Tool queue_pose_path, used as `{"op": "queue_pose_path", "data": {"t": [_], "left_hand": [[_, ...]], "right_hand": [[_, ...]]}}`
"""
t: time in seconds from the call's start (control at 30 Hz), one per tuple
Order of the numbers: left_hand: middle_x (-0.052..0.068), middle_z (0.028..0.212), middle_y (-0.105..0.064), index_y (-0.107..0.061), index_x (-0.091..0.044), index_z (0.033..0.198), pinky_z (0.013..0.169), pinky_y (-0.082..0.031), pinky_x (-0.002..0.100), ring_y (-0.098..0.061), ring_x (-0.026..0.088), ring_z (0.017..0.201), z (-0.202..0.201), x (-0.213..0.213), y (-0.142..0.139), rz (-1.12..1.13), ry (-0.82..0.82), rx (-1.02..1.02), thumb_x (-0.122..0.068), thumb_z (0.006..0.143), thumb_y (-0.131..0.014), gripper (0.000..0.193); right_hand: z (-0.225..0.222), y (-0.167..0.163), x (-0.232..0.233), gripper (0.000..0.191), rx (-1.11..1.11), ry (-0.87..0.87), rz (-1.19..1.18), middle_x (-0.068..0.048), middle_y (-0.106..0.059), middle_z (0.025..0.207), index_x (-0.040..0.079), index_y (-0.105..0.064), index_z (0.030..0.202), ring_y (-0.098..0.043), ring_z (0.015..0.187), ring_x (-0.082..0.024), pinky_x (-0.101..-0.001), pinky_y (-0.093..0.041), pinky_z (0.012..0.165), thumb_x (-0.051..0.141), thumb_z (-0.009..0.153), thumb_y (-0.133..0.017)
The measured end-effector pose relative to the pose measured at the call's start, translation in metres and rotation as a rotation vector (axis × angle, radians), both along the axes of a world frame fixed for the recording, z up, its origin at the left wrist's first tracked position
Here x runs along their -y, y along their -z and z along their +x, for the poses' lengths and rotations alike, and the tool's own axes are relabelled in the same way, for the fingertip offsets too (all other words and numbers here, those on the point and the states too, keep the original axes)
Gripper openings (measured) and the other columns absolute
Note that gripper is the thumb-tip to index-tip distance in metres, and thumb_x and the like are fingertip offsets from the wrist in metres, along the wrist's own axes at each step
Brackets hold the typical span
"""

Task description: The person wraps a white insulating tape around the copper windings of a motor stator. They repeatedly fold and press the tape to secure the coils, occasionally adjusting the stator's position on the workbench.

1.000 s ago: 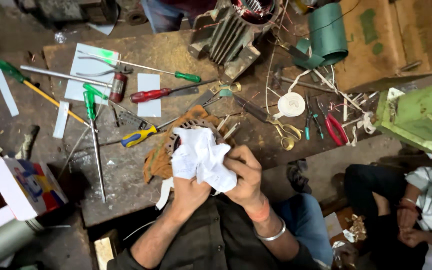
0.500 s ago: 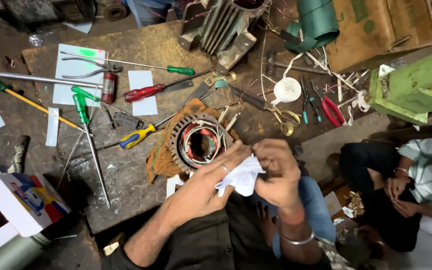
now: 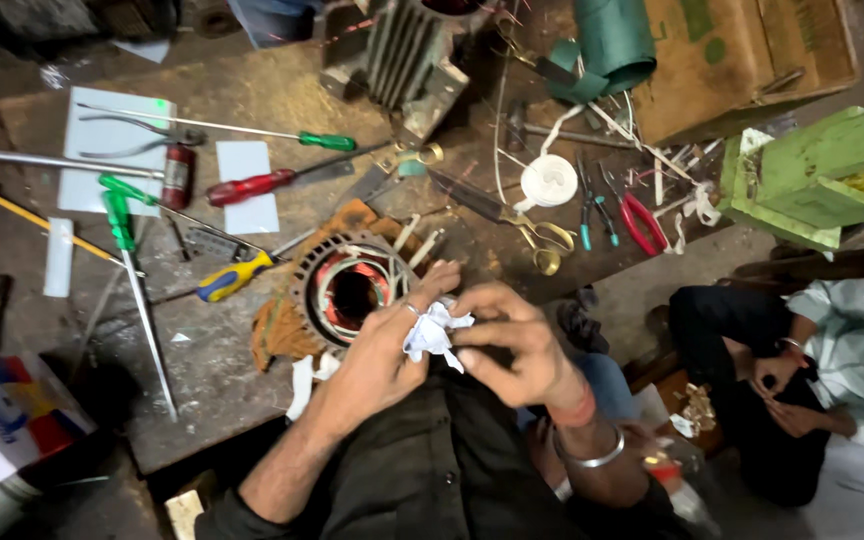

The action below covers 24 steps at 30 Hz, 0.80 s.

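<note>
Crumpled white paper (image 3: 434, 333): a small, tightly wadded piece with irregular folds and ragged edges. It is pinched between the fingertips of the left hand (image 3: 377, 352) and the right hand (image 3: 514, 345), held above the near edge of the desk (image 3: 202, 370) and clear of its surface.

Motor stator (image 3: 352, 290): a round, dark metal ring with a notched outer rim and copper-coloured windings lining the bore. It lies flat, bore upward, on a brown rag on the desk, just beyond the left hand. Pale strips project from its far side.
</note>
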State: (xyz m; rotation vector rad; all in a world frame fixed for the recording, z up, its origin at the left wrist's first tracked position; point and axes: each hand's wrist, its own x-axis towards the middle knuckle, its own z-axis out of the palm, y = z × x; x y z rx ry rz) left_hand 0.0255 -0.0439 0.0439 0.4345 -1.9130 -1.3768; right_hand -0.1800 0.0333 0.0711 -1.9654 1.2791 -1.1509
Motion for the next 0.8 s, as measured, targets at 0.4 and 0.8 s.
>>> {"op": "queue_pose_path", "data": {"t": [0.4,0.8], "left_hand": [[0.032,0.167,-0.020,-0.011,0.009,0.159,0.122,-0.021,0.038,-0.022,0.037,0.156,-0.012,-0.019,-0.017,0.274,0.246,0.031,0.010,0.085,-0.057,0.087],[0.020,0.115,-0.076,-0.059,0.005,0.136,0.081,-0.060,0.031,-0.077,0.029,0.097,-0.026,-0.007,-0.027,0.134,-0.063,0.330,-0.002,0.085,-0.075,0.054]], "right_hand": [[-0.032,0.000,-0.004,0.039,-0.021,0.071,0.087,-0.009,-0.069,0.121,0.006,-0.074,0.115,-0.073,0.105,-0.027,-0.0327,-0.060,0.090,-0.004,0.078,-0.072],[-0.018,0.009,-0.007,0.031,-0.043,0.164,-0.066,-0.008,-0.071,0.117,0.006,-0.076,0.110,-0.075,0.104,-0.024,-0.0321,-0.062,0.090,-0.008,0.083,-0.074]]}}
